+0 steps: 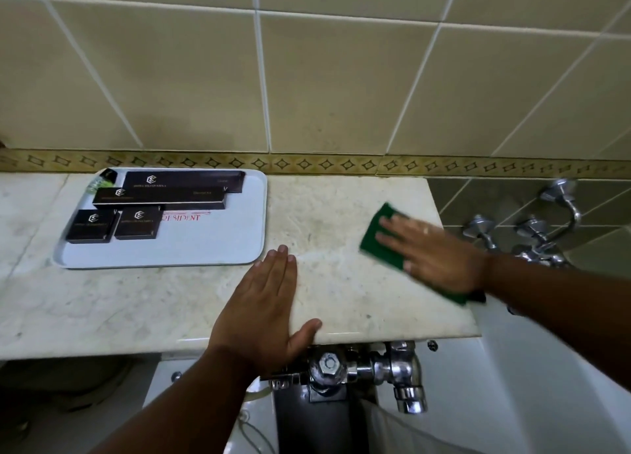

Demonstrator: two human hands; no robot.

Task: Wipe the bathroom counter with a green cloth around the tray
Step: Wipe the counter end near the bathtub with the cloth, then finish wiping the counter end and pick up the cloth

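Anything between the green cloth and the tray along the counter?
Only the left hand, resting flat on the counter near the tray's front right corner. The right hand presses the green cloth at the counter's right end; the marble between is bare.

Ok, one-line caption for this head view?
Right hand presses green cloth on counter; left hand rests beside tray.

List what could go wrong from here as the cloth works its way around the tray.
1. The green cloth lies under the flat right hand at the counter's right end, partly over the edge; a hard stroke may push it off toward the taps.
2. Wiping leftward, it may bump the tray and shift the dark boxes on it.
3. The left hand rests flat in the wiping path and blocks that patch.
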